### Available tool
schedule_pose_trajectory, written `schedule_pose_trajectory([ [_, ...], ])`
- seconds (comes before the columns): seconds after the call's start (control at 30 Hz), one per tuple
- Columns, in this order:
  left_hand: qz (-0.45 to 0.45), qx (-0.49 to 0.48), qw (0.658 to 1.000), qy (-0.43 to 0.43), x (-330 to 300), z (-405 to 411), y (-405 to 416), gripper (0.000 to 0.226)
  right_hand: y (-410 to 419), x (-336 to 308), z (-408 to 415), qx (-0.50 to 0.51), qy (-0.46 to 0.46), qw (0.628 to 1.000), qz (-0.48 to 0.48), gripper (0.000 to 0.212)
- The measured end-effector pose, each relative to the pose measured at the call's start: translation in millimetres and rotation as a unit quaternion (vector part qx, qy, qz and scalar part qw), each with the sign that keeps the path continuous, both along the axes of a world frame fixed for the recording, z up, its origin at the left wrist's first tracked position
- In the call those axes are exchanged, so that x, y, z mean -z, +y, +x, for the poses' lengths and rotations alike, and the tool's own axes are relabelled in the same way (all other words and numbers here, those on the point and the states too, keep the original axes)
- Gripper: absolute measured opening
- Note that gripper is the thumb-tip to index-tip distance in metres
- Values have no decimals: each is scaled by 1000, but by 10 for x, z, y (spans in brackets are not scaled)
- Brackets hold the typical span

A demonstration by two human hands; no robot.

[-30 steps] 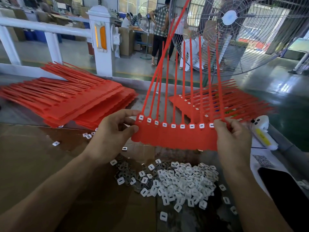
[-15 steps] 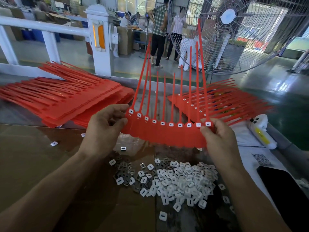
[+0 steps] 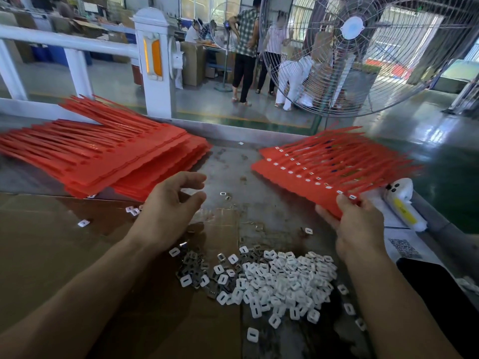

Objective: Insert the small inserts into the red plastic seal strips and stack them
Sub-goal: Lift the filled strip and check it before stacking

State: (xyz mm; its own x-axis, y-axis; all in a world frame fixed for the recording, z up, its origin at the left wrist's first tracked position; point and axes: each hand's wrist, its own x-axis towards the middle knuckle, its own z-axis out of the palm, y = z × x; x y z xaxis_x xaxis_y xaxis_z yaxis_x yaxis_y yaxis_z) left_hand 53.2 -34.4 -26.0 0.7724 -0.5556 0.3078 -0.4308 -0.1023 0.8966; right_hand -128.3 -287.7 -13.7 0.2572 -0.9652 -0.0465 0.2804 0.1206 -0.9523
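My right hand (image 3: pixel 355 224) pinches the near corner of a red seal strip sheet (image 3: pixel 305 182) with white inserts set along its row of heads. The sheet lies tilted over the stack of filled red sheets (image 3: pixel 344 154) at the right. My left hand (image 3: pixel 168 206) hovers above the table with fingers loosely curled and holds nothing. A larger stack of red sheets without inserts (image 3: pixel 108 159) lies at the left. In front of me sits a pile of small white inserts (image 3: pixel 280 283), mixed with small metal pieces (image 3: pixel 194 263).
A few loose inserts (image 3: pixel 83 223) lie scattered on the brown cardboard. A white device with a yellow label (image 3: pixel 401 203) and a dark phone (image 3: pixel 440 294) sit at the right edge. A white railing post (image 3: pixel 155 63) and a large fan (image 3: pixel 350 47) stand beyond the table.
The sheet, held upright by both hands before, has swung down to the right onto the filled stack. My left hand has let go of it and drawn back.
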Motion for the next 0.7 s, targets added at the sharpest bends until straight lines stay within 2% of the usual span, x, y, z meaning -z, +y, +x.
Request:
schedule_pose_trajectory([
  [0.1, 9, -12, 1000, 1, 2, 9, 13, 24, 30, -36, 9, -68, -68, 994, 43, 34],
  [0.17, 10, -14, 1000, 14, -2, 3, 19, 22, 50, -37, 18, -84, -72, 993, 49, 31],
  [0.3, 10, -25, 999, 37, -46, -30, 17, 19, 22, 5, 12, -87, 30, 993, 73, 11],
  [0.43, -24, -30, 994, 103, -105, -37, 20, 19, -18, 5, -16, -135, 129, 980, 72, 33],
  [0.57, -115, -41, 961, 250, -113, 15, 60, 22, 83, -16, 5, -142, 154, 978, -8, 37],
  [0.7, -229, -66, 908, 345, -106, 166, 34, 17, 220, -22, 12, -145, 172, 970, -97, 32],
])
